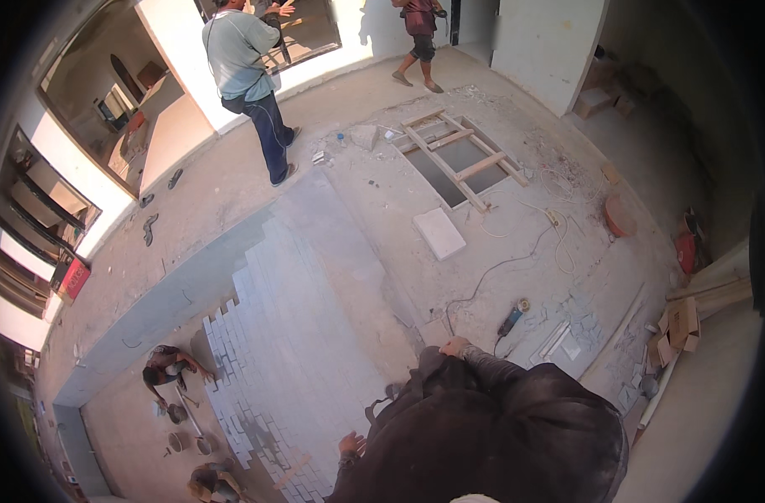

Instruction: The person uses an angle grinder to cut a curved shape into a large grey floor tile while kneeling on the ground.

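The blue and black power grinder lies on the dusty concrete floor, near the edge of the grey paving blocks. It looks heavy and hard; its long body seems best to grab. The right hand is nearest, the left hand lower. I cannot tell how their fingers sit.

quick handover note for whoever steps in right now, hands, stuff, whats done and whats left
Left hand: empty, open, low beside the brick paving.
Right hand: at the knee, seems to hold nothing; angle grinder lies nearest on the concrete, cord attached.
Done: pale bricks cover a broad sloped strip.
Left: its lower left edge is ragged, where two crouching workers are. White slab lies loose by the wooden frame.
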`<state>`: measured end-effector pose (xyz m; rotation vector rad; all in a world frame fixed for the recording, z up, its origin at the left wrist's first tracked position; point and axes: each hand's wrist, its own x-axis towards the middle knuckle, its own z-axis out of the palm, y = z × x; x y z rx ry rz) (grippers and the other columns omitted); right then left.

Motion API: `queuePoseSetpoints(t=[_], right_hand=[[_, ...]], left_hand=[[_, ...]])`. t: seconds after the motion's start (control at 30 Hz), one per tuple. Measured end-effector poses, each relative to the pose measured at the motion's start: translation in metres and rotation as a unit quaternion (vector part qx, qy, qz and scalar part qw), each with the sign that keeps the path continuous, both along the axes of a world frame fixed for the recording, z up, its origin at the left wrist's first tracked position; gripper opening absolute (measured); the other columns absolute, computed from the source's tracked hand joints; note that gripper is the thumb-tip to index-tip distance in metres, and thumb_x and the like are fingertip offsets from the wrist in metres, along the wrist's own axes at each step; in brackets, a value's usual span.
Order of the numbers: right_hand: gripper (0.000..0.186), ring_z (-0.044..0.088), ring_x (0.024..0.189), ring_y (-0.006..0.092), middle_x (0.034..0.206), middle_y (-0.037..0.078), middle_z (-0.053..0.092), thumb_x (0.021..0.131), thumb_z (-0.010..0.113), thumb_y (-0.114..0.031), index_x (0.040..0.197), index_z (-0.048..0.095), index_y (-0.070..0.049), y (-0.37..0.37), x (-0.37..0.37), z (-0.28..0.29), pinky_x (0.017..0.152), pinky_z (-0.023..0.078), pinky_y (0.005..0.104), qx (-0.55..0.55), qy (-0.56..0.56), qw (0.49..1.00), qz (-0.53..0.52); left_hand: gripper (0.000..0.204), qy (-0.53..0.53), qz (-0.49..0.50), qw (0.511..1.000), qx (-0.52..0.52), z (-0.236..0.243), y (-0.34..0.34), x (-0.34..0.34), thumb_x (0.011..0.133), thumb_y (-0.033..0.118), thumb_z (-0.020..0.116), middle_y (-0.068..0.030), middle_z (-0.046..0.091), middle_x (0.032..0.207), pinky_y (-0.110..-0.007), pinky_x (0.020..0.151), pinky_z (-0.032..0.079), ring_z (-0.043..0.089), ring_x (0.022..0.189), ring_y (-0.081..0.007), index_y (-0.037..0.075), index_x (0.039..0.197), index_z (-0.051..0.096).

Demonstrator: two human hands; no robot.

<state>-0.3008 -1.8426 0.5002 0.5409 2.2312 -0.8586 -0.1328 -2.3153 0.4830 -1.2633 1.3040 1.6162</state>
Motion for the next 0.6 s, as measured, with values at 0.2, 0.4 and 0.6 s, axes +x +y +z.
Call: queuePoseSetpoints(t=[0.2,0.4,0.6], right_hand=[[0.038,0.068,0.09,0.0287,0.095,0.014,0.071,0.072,0.069,-0.04,0.09,0.074,-0.008,0.016,0.05,-0.027,0.08,0.052,0.0351,0.052,-0.003,0.997,-0.065],[0.033,0.069,0.077,0.0192,0.085,0.012,0.071,0.077,0.069,-0.035,0.095,0.073,-0.008,0.046,0.124,-0.049,0.074,0.053,0.0328,-0.065,0.006,0.977,-0.203],[0.033,0.065,0.06,0.0171,0.069,0.008,0.065,0.083,0.064,-0.032,0.089,0.068,-0.001,0.064,0.175,-0.054,0.056,0.052,0.0302,-0.106,-0.011,0.943,-0.316]], left_hand=[[0.042,-0.007,-0.098,0.995,-0.027,0.025,-0.017,-0.054,0.095,0.037,0.044,-0.0205,0.057,0.121,-0.049,0.08,0.049,0.06,0.102,-0.0375,0.009,0.125,0.048],[0.039,0.006,-0.154,0.983,-0.096,0.037,0.012,-0.126,0.092,0.028,0.058,-0.018,0.062,0.11,-0.048,0.077,0.051,0.063,0.094,-0.0333,0.007,0.123,0.05],[0.035,0.119,-0.244,0.96,-0.063,0.065,0.091,-0.192,0.092,0.027,0.058,-0.0168,0.065,0.107,-0.044,0.074,0.052,0.065,0.091,-0.0313,0.008,0.12,0.053]])
